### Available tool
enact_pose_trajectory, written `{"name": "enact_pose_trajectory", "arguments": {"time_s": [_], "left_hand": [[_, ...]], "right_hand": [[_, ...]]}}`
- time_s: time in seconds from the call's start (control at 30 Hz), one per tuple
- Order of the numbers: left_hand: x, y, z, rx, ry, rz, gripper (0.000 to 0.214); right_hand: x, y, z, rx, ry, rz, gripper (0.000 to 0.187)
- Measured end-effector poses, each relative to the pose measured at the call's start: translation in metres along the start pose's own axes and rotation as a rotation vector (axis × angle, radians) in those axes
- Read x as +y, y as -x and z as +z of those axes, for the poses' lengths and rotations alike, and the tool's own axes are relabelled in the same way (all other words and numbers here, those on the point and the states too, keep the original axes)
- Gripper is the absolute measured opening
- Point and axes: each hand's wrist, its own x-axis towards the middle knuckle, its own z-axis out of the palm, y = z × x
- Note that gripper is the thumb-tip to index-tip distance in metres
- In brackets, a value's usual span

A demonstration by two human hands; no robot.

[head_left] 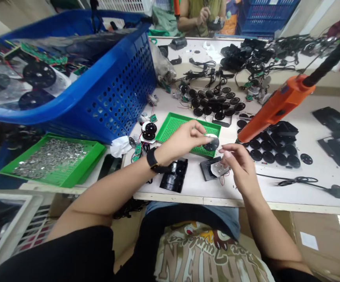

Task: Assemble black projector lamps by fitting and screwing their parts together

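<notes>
Printed shirt (205,258) fills the near edge; beyond it runs a white workbench (196,192), with a blue basket (99,98) at left. An orange power driver (275,107) slants above the right side. Past a green tray (170,124), the right hand (242,164) curls beside a square black casing (207,173); whether its fingertips grip anything, I cannot tell. The left hand (186,138) pinches a black disc (212,143) over the tray's near right corner.

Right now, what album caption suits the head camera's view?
A left hand holds a black disc near a green tray, the right hand close by.
</notes>
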Motion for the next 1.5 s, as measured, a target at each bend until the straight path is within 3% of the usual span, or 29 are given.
{"name": "enact_pose_trajectory", "arguments": {"time_s": [0.1, 0.2, 0.37, 0.43, 0.7, 1.0, 1.1, 1.33, 1.5], "left_hand": [[0.003, 0.023, 0.011, -0.076, 0.034, 0.021, 0.023], [0.001, 0.035, 0.013, -0.064, -0.117, 0.117, 0.018], [-0.004, 0.054, 0.018, 0.022, -0.607, 0.384, 0.062], [-0.008, 0.058, 0.022, 0.038, -0.697, 0.429, 0.064], [-0.025, 0.061, 0.025, 0.110, -0.668, 0.485, 0.048], [-0.039, 0.069, 0.023, 0.222, -0.725, 0.592, 0.046], [-0.044, 0.071, 0.020, 0.246, -0.702, 0.582, 0.045], [-0.048, 0.082, 0.014, 0.291, -0.745, 0.594, 0.037], [-0.051, 0.093, 0.006, 0.295, -0.827, 0.651, 0.040]], "right_hand": [[-0.001, -0.010, 0.008, -0.139, -0.239, 0.168, 0.030], [-0.001, -0.010, 0.011, -0.133, -0.338, 0.258, 0.035], [-0.004, -0.005, 0.011, -0.119, -0.361, 0.304, 0.036], [-0.007, -0.004, 0.012, -0.116, -0.356, 0.296, 0.036], [-0.014, 0.002, 0.017, -0.113, -0.171, 0.178, 0.038], [-0.012, 0.005, 0.029, -0.137, -0.065, 0.245, 0.047], [-0.010, 0.007, 0.034, -0.085, -0.025, 0.242, 0.055], [-0.015, 0.002, 0.057, -0.213, -0.142, 0.311, 0.031], [-0.023, 0.010, 0.062, -0.230, 0.021, 0.267, 0.030]]}}
